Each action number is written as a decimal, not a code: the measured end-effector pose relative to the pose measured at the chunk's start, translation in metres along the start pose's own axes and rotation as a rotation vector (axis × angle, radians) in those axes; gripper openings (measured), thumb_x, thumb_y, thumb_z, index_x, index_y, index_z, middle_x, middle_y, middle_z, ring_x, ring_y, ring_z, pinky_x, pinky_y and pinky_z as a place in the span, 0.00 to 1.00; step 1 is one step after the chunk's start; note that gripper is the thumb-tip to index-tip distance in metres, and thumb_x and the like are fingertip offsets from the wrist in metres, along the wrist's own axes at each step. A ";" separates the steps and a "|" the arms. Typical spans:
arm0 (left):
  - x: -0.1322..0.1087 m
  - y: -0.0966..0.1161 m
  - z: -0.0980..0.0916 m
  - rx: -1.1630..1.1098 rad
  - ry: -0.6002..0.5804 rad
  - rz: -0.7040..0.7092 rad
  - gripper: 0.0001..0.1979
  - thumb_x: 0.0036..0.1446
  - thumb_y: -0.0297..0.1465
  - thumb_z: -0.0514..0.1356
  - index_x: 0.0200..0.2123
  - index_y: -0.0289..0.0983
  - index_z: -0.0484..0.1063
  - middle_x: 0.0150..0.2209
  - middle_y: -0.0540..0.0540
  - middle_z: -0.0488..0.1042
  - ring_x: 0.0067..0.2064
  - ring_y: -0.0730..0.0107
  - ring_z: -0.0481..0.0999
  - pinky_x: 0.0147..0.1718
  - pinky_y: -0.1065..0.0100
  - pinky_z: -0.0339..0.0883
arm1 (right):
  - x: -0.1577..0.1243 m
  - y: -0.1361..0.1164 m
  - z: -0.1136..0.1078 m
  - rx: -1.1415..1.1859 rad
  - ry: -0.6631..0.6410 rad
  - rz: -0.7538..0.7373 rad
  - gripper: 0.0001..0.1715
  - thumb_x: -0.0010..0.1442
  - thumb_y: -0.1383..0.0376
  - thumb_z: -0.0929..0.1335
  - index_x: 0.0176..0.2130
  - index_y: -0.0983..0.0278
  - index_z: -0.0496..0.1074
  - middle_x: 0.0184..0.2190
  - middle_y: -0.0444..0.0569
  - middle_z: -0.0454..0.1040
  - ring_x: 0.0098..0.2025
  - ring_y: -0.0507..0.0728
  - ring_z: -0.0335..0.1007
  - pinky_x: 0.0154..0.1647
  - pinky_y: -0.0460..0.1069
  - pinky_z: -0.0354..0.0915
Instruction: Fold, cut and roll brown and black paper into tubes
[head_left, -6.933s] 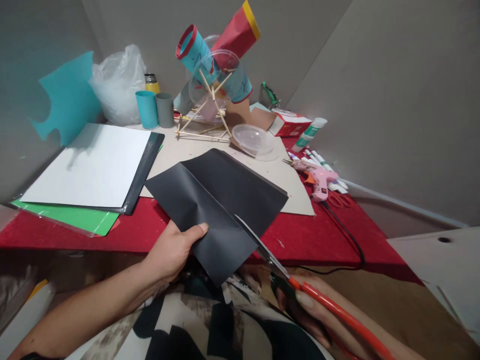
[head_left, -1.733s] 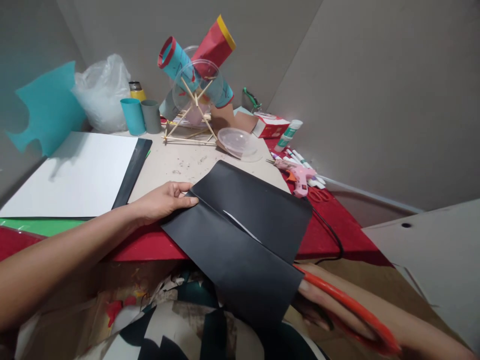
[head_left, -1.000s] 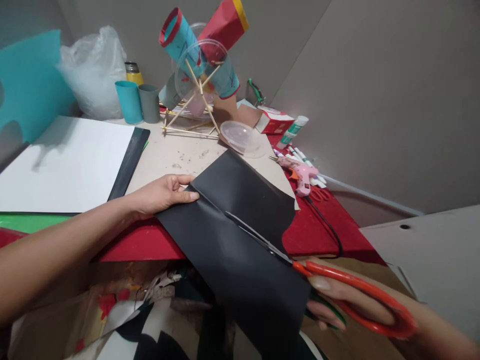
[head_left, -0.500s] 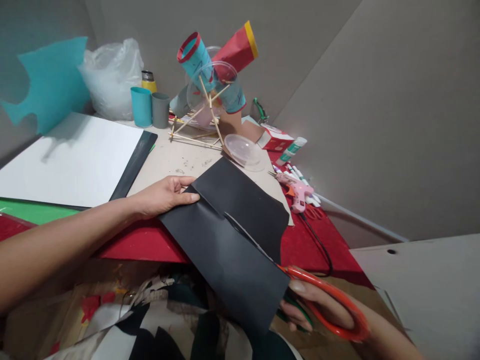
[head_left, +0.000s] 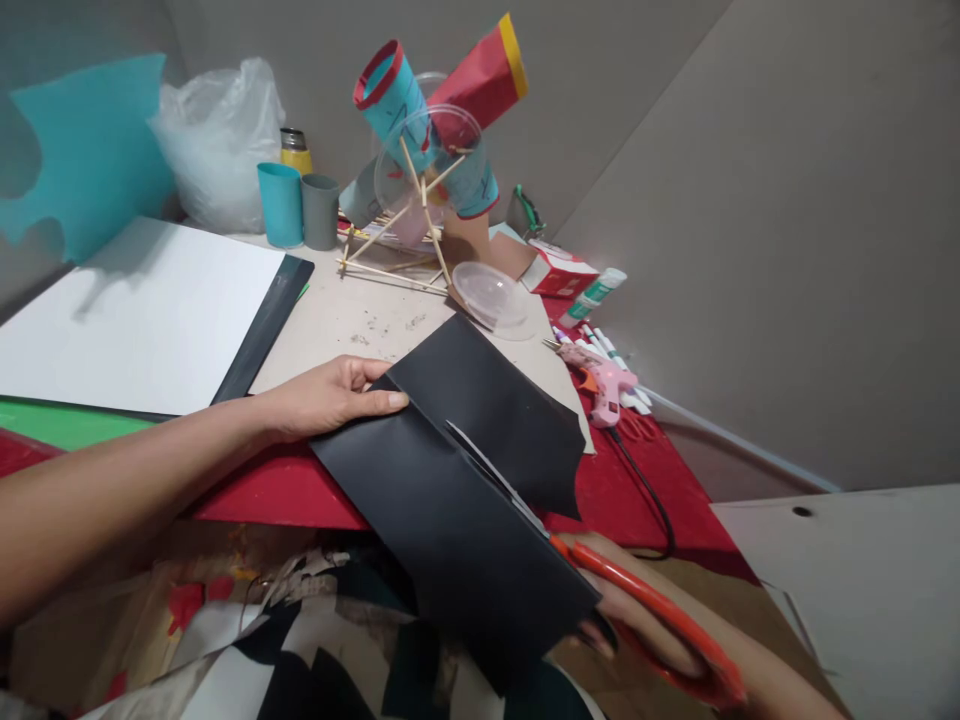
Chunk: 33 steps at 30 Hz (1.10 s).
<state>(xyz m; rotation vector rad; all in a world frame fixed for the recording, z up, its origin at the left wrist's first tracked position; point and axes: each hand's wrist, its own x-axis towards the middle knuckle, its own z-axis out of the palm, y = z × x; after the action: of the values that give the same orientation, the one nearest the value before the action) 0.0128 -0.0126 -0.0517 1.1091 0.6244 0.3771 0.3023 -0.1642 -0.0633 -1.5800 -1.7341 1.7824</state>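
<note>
My left hand (head_left: 341, 398) pinches the upper left edge of a black sheet (head_left: 450, 520), thumb on top. The sheet hangs over the table's front edge above my lap, with a long slit running through it from the right. In that slit lie the blades of orange-handled scissors (head_left: 652, 590), pointing up and left. My right hand (head_left: 637, 620) is closed round the scissor handles at the lower right; the sheet and handles partly hide its fingers.
A stick frame (head_left: 424, 200) with blue and red paper tubes stands at the back, a clear lid (head_left: 491, 297) before it. Cups (head_left: 281, 205) and a plastic bag (head_left: 221, 150) are back left. A pink glue gun (head_left: 607, 388) with a cord lies right; a white sheet (head_left: 142, 320) lies left.
The scissor blades have closed somewhat, and the two parts of the black sheet now stand apart at the right end of the slit. The view has shifted slightly.
</note>
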 end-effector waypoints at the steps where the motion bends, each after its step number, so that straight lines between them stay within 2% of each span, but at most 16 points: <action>1: 0.000 0.000 0.000 0.005 0.010 -0.018 0.15 0.53 0.36 0.68 0.43 0.35 0.78 0.33 0.46 0.82 0.30 0.71 0.80 0.31 0.74 0.73 | 0.000 0.001 0.000 0.003 -0.013 -0.007 0.26 0.55 0.44 0.68 0.24 0.63 0.65 0.17 0.42 0.62 0.19 0.50 0.59 0.22 0.47 0.60; 5: 0.000 -0.001 -0.002 0.006 0.024 -0.055 0.13 0.52 0.37 0.68 0.37 0.35 0.79 0.30 0.47 0.82 0.27 0.73 0.79 0.28 0.75 0.72 | 0.000 0.011 0.002 0.023 -0.038 -0.033 0.26 0.60 0.45 0.65 0.26 0.63 0.61 0.20 0.41 0.60 0.21 0.48 0.57 0.21 0.43 0.57; 10: -0.001 -0.001 -0.003 0.006 0.027 -0.067 0.14 0.52 0.36 0.68 0.40 0.35 0.78 0.33 0.45 0.82 0.27 0.72 0.79 0.29 0.73 0.73 | 0.000 0.023 0.003 0.037 -0.039 0.031 0.27 0.61 0.44 0.64 0.27 0.64 0.62 0.19 0.40 0.61 0.19 0.47 0.57 0.19 0.41 0.54; 14: 0.000 -0.001 -0.003 0.000 0.015 -0.059 0.14 0.52 0.35 0.68 0.41 0.35 0.77 0.33 0.45 0.82 0.27 0.72 0.79 0.30 0.72 0.73 | 0.000 0.029 0.004 0.074 -0.058 0.023 0.28 0.61 0.43 0.63 0.28 0.65 0.64 0.19 0.41 0.61 0.19 0.47 0.56 0.18 0.41 0.55; 23: -0.001 -0.002 -0.003 0.000 0.010 -0.059 0.14 0.52 0.34 0.68 0.41 0.34 0.77 0.33 0.45 0.82 0.30 0.69 0.80 0.32 0.71 0.74 | 0.000 0.025 0.007 0.085 -0.040 0.021 0.29 0.60 0.41 0.63 0.26 0.63 0.60 0.18 0.38 0.54 0.17 0.45 0.51 0.15 0.41 0.51; 27: -0.001 -0.003 -0.004 0.012 0.005 -0.055 0.16 0.51 0.34 0.68 0.43 0.34 0.77 0.33 0.45 0.82 0.30 0.70 0.80 0.32 0.71 0.73 | -0.002 0.026 0.007 0.091 -0.041 0.022 0.28 0.61 0.42 0.63 0.27 0.63 0.62 0.18 0.39 0.58 0.16 0.45 0.53 0.15 0.41 0.52; 33: -0.001 -0.003 -0.004 0.017 0.011 -0.057 0.13 0.51 0.34 0.69 0.39 0.34 0.77 0.33 0.45 0.81 0.29 0.70 0.80 0.29 0.72 0.73 | -0.001 0.017 0.011 0.118 -0.042 0.040 0.31 0.57 0.39 0.63 0.24 0.63 0.61 0.15 0.38 0.52 0.15 0.46 0.50 0.17 0.44 0.55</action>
<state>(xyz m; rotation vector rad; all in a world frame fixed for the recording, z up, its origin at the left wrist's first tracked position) 0.0096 -0.0114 -0.0551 1.1040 0.6690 0.3300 0.3037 -0.1767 -0.0793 -1.5508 -1.5936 1.9121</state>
